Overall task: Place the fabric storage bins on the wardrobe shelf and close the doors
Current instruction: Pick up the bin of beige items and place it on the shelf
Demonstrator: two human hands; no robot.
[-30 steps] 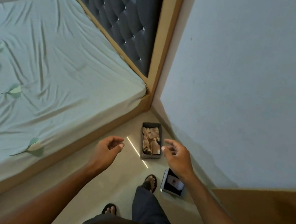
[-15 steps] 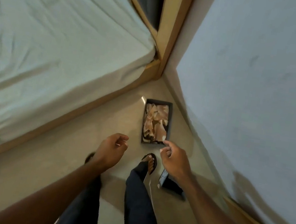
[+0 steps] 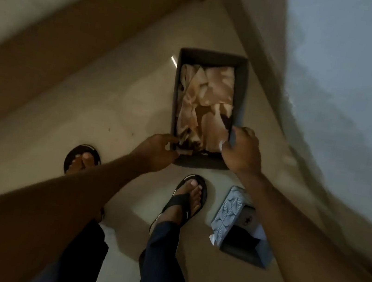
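Grasping dark grey rectangular fabric bin off floor.
Right hand fingers pinch its wall; left hand fingers at opposite rim, grip unclear. Next: lift level.

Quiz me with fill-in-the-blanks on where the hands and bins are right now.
The dark bin and the patterned bin both sit on the ____. The right hand grips the dark bin's near-____ corner. The left hand is at its near-____ corner.
Missing words: floor; right; left.
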